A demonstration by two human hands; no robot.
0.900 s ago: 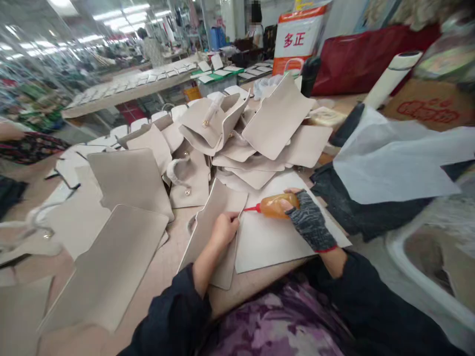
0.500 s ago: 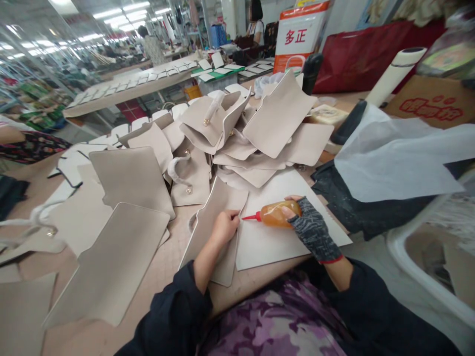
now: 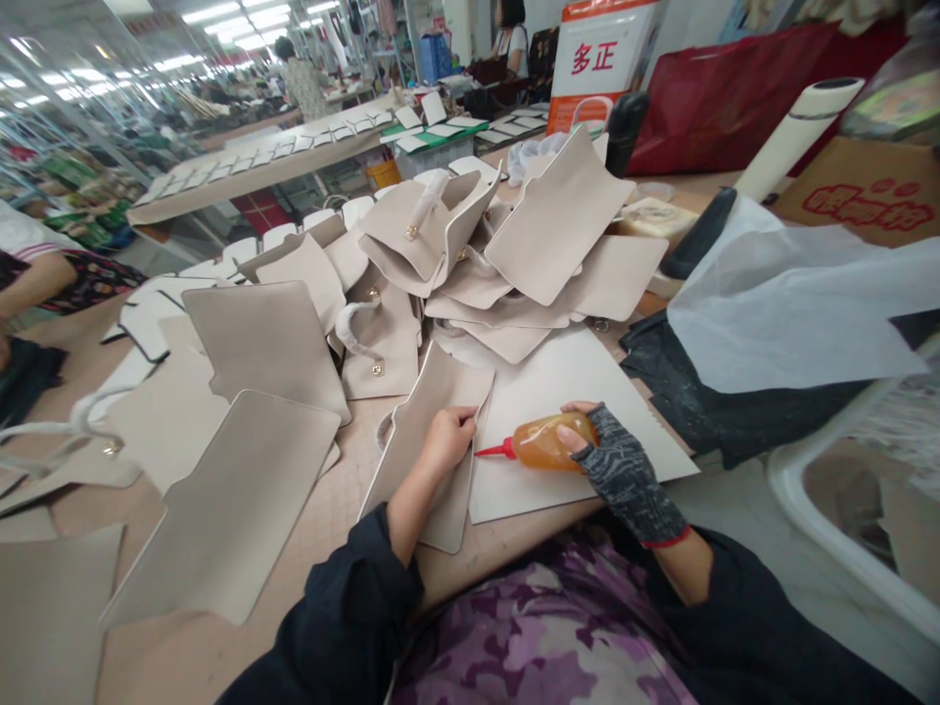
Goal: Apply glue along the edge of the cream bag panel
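Right hand (image 3: 613, 460), in a grey patterned fingerless glove, is closed around an orange glue bottle (image 3: 547, 442), thumb on top. The bottle lies nearly level, red nozzle (image 3: 493, 450) pointing left at the right edge of a beige panel (image 3: 426, 431); nozzle tip is just beside that edge, contact cannot be told. Bottle hangs over a white board (image 3: 565, 392) that lies flat near the table's front edge.

Left hand (image 3: 447, 439) is bare, fingers curled and pressing down on the beige panel, fingertips pinching its right edge just left of the nozzle. So the panel sits under and left of the left hand, overlapping the white board's left edge; its lower corner reaches close to the table's front edge. Both sleeves are dark.

Table (image 3: 323, 529) is tan. Left of the hands, more flat beige panels (image 3: 242, 490) are spread toward the left edge. Behind the hands, mid-table, a heap of beige bag pieces (image 3: 514, 245) with snap studs and handles. Right of the white board, dark cloth (image 3: 690, 392) with a white sheet (image 3: 793, 313) over it. Toward the far right corner, a white roll (image 3: 797, 137) and a cardboard box (image 3: 867, 186). At the left edge, another person's arm (image 3: 36, 279).
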